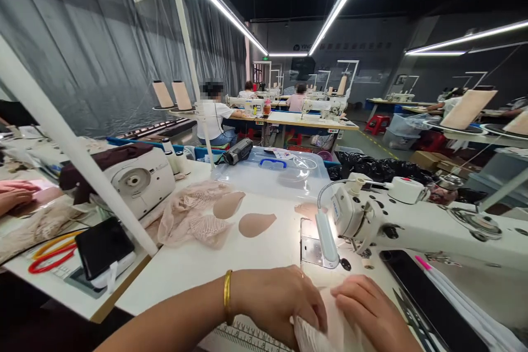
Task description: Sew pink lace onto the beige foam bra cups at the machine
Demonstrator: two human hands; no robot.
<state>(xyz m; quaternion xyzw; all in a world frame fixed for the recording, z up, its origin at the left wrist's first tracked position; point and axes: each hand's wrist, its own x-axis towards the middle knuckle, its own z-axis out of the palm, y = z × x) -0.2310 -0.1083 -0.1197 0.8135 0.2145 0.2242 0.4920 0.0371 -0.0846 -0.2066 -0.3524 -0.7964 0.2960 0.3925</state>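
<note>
My left hand (pixel 284 298), with a gold bracelet on its wrist, curls its fingers around a bunched piece of pale, thin fabric (pixel 336 319) at the table's front edge. On the same fabric, my right hand (pixel 371 305) has its fingers bent and close together; its thumb is hidden. Just beyond both hands is the sewing machine (pixel 350 214), its small lamp (pixel 325 239) lit over the metal needle plate (pixel 312 252). Two beige teardrop-shaped pads (pixel 256 225) lie left of the plate, beside a heap of beige lace fabric (pixel 193 217).
Right of my hands lie a black phone (pixel 437 297), dark-handled snips (pixel 414 316) and a pink-tipped pen (pixel 422 262). A clear plastic bin (pixel 243 173) stands behind the table. At left are another sewing machine (pixel 140 179), a white pole (pixel 74 148) and a co-worker's hand (pixel 16 195).
</note>
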